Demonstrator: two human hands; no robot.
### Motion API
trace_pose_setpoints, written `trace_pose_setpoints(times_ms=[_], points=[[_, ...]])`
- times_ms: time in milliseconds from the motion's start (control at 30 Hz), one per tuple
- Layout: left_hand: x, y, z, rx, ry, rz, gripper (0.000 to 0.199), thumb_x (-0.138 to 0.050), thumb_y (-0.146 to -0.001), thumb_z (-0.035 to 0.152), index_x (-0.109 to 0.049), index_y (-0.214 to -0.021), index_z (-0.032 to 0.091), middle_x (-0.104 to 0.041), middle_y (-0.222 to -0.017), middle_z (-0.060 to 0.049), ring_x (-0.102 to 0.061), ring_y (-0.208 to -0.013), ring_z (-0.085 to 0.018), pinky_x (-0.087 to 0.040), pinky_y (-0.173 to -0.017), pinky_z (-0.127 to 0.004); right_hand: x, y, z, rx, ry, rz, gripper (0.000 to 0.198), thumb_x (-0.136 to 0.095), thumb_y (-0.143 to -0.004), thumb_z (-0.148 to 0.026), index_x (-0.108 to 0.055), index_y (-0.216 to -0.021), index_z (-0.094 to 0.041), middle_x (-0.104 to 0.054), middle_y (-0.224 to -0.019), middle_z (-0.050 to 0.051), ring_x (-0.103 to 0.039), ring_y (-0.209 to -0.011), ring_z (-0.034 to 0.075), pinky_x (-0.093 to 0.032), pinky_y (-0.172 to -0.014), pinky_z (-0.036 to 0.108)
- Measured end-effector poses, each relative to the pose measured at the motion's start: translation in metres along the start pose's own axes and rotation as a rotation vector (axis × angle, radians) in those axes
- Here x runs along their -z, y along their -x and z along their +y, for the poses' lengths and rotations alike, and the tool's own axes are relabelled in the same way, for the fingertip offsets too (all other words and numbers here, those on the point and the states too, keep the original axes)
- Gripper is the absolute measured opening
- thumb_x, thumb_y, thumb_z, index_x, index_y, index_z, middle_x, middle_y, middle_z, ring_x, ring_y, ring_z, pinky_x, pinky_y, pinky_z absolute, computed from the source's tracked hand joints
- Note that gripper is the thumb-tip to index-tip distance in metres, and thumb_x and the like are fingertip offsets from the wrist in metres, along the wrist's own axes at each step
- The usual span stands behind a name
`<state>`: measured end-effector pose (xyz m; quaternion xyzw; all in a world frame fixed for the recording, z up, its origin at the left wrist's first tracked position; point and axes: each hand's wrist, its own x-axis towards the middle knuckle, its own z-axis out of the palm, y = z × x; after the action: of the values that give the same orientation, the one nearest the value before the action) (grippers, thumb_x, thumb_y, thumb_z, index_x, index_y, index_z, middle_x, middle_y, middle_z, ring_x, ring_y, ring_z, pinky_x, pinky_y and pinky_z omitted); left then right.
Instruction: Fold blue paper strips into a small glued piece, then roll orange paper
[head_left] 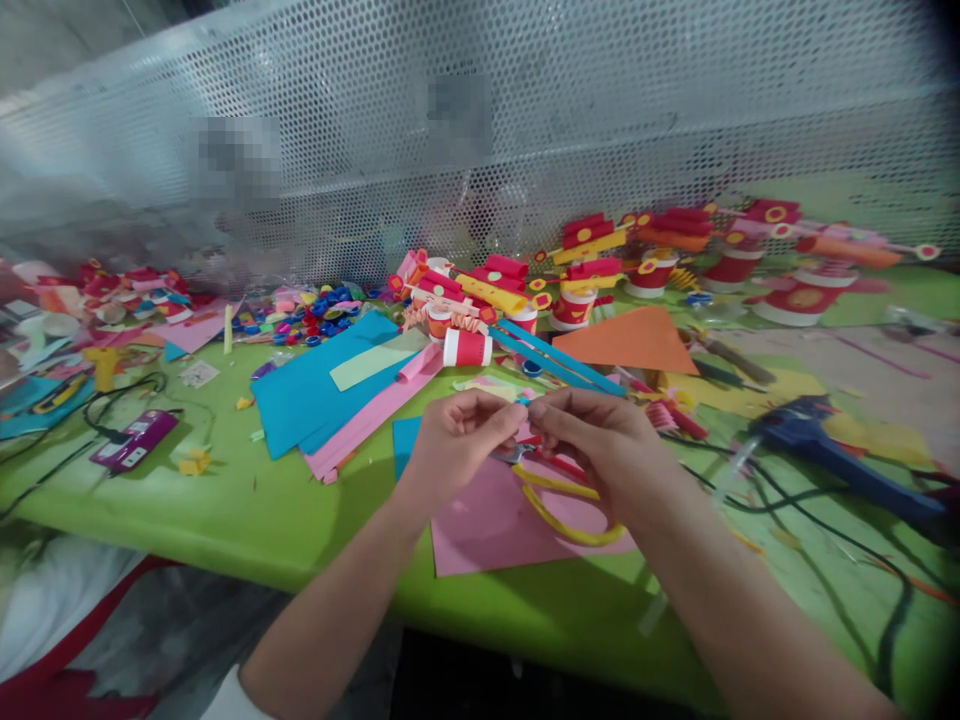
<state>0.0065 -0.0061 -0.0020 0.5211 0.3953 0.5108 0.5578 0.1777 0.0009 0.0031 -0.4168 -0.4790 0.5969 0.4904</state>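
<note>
My left hand (469, 430) and my right hand (592, 430) meet above the near middle of the table, thumbs and forefingers pinched together. A tiny blue piece (523, 401) shows between the fingertips; most of it is hidden, and its kind is unclear. Under the hands lies a pink paper sheet (480, 530). On that sheet, partly covered by my right hand, rest scissors with yellow handles (551, 485). Just beyond the hands are a red-and-white paper cup (468, 348) on its side and blue paper strips (562, 360).
A blue glue gun (847, 450) with trailing cords lies at right. Blue sheets (300, 400) and an orange sheet (630, 340) flank the cups. Paper-cup models (577, 290) line the back before a perforated metal screen (375, 130). A purple power strip (135, 440) sits left.
</note>
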Motion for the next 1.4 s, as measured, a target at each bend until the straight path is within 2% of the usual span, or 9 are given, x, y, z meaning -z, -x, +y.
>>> trace_pose_setpoints(times_ms=[233, 400, 600, 767, 933, 1033, 1167, 1300, 1400], points=[[0.0, 0.0, -0.006, -0.135, -0.175, 0.078, 0.023, -0.069, -0.09, 0.039, -0.071, -0.087, 0.016, -0.069, -0.072, -0.003, -0.066, -0.066, -0.013, -0.054, -0.065, -0.025, -0.001, 0.0, 0.001, 0.084, 0.207, -0.002, 0.028, -0.082, -0.078, -0.046, -0.075, -0.083, -0.019, -0.062, -0.069, -0.001, -0.05, -0.058, 0.01, -0.043, -0.054, 0.024], [-0.002, 0.001, -0.009, -0.211, -0.195, 0.074, 0.022, -0.068, -0.092, 0.038, -0.07, -0.088, 0.017, -0.068, -0.071, -0.002, -0.066, -0.069, -0.014, -0.055, -0.067, -0.026, -0.001, 0.001, 0.001, 0.138, 0.282, 0.003, 0.027, -0.079, -0.079, -0.045, -0.073, -0.081, -0.019, -0.066, -0.075, 0.002, -0.054, -0.062, 0.013, -0.046, -0.055, 0.027], [0.0, 0.001, -0.006, -0.163, -0.037, 0.011, 0.021, -0.074, -0.086, 0.037, -0.073, -0.09, 0.017, -0.072, -0.08, -0.004, -0.07, -0.075, -0.016, -0.059, -0.072, -0.029, -0.003, 0.006, 0.001, 0.245, 0.363, 0.041, 0.023, -0.078, -0.081, -0.041, -0.073, -0.082, -0.019, -0.068, -0.073, 0.002, -0.058, -0.064, 0.015, -0.045, -0.055, 0.027], [0.008, 0.0, 0.005, -0.135, -0.126, -0.023, 0.029, -0.08, -0.08, 0.03, -0.077, -0.107, 0.021, -0.077, -0.099, -0.007, -0.071, -0.089, -0.019, -0.059, -0.078, -0.03, -0.003, 0.008, 0.0, 0.334, 0.552, 0.024, 0.02, -0.07, -0.087, -0.039, -0.07, -0.083, -0.02, -0.067, -0.071, 0.003, -0.062, -0.065, 0.017, -0.048, -0.057, 0.029], [0.015, -0.003, 0.007, -0.154, -0.157, -0.049, 0.017, -0.081, -0.079, 0.03, -0.08, -0.093, 0.02, -0.078, -0.087, -0.005, -0.071, -0.08, -0.018, -0.058, -0.076, -0.031, -0.003, 0.009, 0.001, 0.383, 0.639, 0.005, 0.018, -0.067, -0.09, -0.039, -0.069, -0.085, -0.022, -0.068, -0.074, 0.003, -0.065, -0.065, 0.019, -0.052, -0.057, 0.031], [0.014, -0.003, 0.006, -0.189, -0.16, -0.027, 0.019, -0.081, -0.08, 0.031, -0.08, -0.096, 0.021, -0.078, -0.088, -0.005, -0.071, -0.082, -0.018, -0.058, -0.076, -0.03, -0.003, 0.008, 0.002, 0.407, 0.609, 0.038, 0.019, -0.069, -0.09, -0.04, -0.069, -0.086, -0.022, -0.068, -0.077, 0.004, -0.065, -0.066, 0.018, -0.054, -0.058, 0.03], [0.006, -0.001, 0.002, -0.22, -0.077, 0.05, 0.021, -0.081, -0.08, 0.034, -0.079, -0.096, 0.02, -0.078, -0.088, -0.005, -0.072, -0.08, -0.017, -0.06, -0.077, -0.031, -0.003, 0.008, 0.001, 0.358, 0.441, 0.059, 0.026, -0.076, -0.084, -0.045, -0.073, -0.096, -0.021, -0.07, -0.085, 0.005, -0.066, -0.071, 0.019, -0.057, -0.061, 0.032], [-0.001, 0.0, -0.005, -0.176, 0.052, 0.087, 0.02, -0.083, -0.079, 0.033, -0.08, -0.095, 0.021, -0.079, -0.086, -0.003, -0.074, -0.077, -0.017, -0.062, -0.079, -0.033, -0.006, 0.009, -0.002, 0.333, 0.359, 0.1, 0.03, -0.083, -0.077, -0.046, -0.075, -0.091, -0.021, -0.071, -0.08, 0.004, -0.065, -0.068, 0.018, -0.058, -0.062, 0.032], [-0.002, -0.002, -0.01, -0.111, 0.164, 0.073, 0.021, -0.085, -0.077, 0.033, -0.081, -0.094, 0.023, -0.079, -0.086, -0.002, -0.074, -0.076, -0.016, -0.063, -0.081, -0.033, -0.006, 0.009, -0.001, 0.388, 0.382, 0.13, 0.029, -0.082, -0.077, -0.048, -0.074, -0.084, -0.021, -0.071, -0.077, 0.003, -0.064, -0.067, 0.018, -0.055, -0.059, 0.03]])
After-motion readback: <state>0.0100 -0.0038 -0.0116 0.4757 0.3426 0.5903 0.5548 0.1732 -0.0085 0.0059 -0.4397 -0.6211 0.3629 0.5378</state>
